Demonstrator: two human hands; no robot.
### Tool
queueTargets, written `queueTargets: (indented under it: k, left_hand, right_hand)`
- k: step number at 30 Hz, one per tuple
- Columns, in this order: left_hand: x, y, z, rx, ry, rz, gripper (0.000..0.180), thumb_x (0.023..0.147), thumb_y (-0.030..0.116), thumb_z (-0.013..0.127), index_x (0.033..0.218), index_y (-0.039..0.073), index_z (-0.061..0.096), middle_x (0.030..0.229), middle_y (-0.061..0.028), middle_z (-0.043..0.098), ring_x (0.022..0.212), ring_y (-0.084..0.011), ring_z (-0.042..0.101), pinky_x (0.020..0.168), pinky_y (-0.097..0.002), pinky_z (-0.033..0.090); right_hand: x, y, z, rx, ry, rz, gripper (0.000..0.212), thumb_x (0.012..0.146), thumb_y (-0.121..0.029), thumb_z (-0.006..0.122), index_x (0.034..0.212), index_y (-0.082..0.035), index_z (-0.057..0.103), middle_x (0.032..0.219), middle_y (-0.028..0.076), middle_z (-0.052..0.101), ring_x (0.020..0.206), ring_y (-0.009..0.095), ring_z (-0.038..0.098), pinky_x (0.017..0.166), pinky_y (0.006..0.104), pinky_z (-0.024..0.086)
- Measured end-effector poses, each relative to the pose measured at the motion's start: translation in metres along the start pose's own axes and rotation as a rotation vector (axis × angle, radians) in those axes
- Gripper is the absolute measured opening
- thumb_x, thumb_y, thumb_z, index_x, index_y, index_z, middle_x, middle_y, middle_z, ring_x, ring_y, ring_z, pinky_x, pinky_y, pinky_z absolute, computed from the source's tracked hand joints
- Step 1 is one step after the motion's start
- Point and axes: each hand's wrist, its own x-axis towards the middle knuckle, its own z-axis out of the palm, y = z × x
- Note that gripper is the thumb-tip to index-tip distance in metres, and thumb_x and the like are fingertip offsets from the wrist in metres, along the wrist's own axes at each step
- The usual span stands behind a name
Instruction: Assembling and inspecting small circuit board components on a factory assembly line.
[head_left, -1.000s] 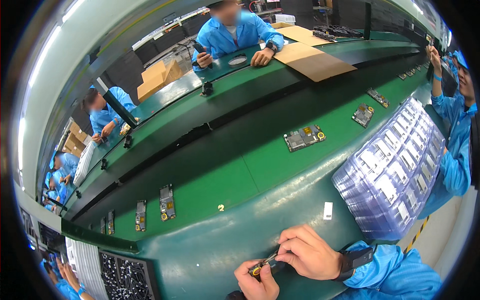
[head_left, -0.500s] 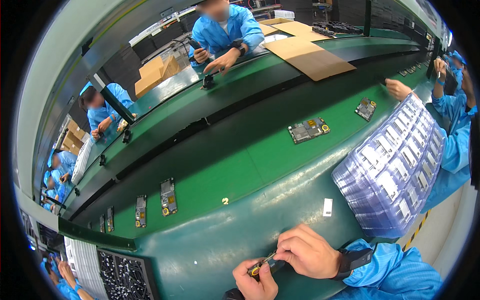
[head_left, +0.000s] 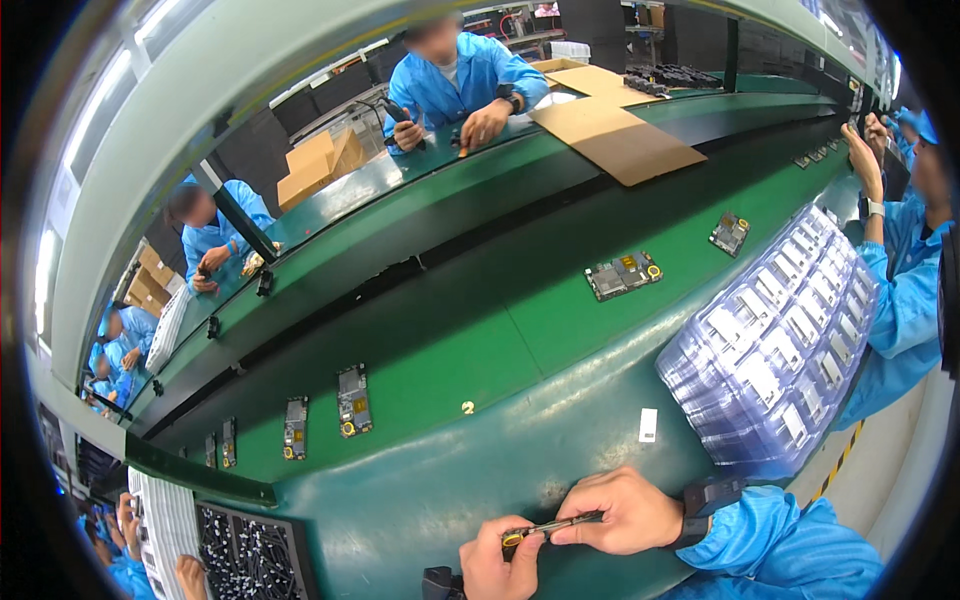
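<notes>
Close to the near edge, both of my hands hold a slim circuit board between them, tilted nearly edge-on. My left hand pinches its left end, where a yellow ring shows. At the other end, the fingers of my right hand are closed on the board. Its flat faces are mostly hidden from view. Beyond my right hand, a small white card lies on the green bench surface.
Several circuit boards lie along the green conveyor belt. Stacked clear plastic trays stand at right, beside a co-worker. A black box of small parts sits lower left. Across the belt, another person works near flat cardboard.
The board in my hands has turned to a more level, edge-on pose. Boards on the belt have shifted slightly right. The right co-worker's hand has risen from the belt.
</notes>
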Motion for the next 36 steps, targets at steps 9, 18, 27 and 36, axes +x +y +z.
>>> queueTargets:
  k: [9, 18, 27, 36]
  left_hand:
    - [0.008, -0.017, -0.058, -0.526, -0.259, -0.451, 0.037, 0.103, 0.027, 0.051, 0.132, 0.004, 0.049, 0.107, -0.0122, 0.063, 0.087, -0.0181, 0.064, 0.076, -0.0312, 0.055]
    - [0.023, -0.051, -0.058, 0.107, 0.217, -0.131, 0.039, 0.104, 0.026, 0.048, 0.132, -0.001, 0.049, 0.106, -0.0169, 0.068, 0.090, -0.0280, 0.067, 0.081, -0.0370, 0.053]
    - [0.010, -0.038, -0.044, 0.384, 0.079, 0.092, 0.028, 0.096, 0.020, 0.060, 0.116, 0.001, 0.063, 0.104, -0.0185, 0.067, 0.098, -0.0372, 0.063, 0.088, -0.0434, 0.050]
    - [-0.001, -0.018, 0.004, 0.180, -0.083, 0.079, 0.027, 0.095, 0.015, 0.060, 0.118, 0.001, 0.062, 0.101, -0.0159, 0.068, 0.083, -0.0290, 0.066, 0.076, -0.0369, 0.053]
  right_hand:
    - [0.019, 0.007, 0.024, -0.005, -0.367, 0.110, 0.023, 0.095, -0.026, 0.069, 0.086, -0.004, 0.068, 0.064, 0.000, 0.059, 0.061, 0.005, 0.050, 0.053, 0.0277, 0.040]
    - [0.097, 0.030, 0.039, 0.909, 0.243, 0.241, 0.032, 0.100, -0.023, 0.062, 0.118, 0.003, 0.065, 0.108, 0.012, 0.070, 0.096, 0.019, 0.068, 0.085, 0.0309, 0.054]
    - [-0.028, 0.009, -0.026, -0.985, 0.374, 0.120, 0.032, 0.086, -0.015, 0.068, 0.117, -0.007, 0.064, 0.120, 0.013, 0.057, 0.108, 0.036, 0.054, 0.092, 0.0458, 0.047]
    - [-0.014, 0.026, -0.039, -0.703, 0.167, 0.122, 0.031, 0.083, -0.018, 0.075, 0.109, -0.006, 0.063, 0.101, 0.014, 0.061, 0.095, 0.036, 0.060, 0.084, 0.0421, 0.050]
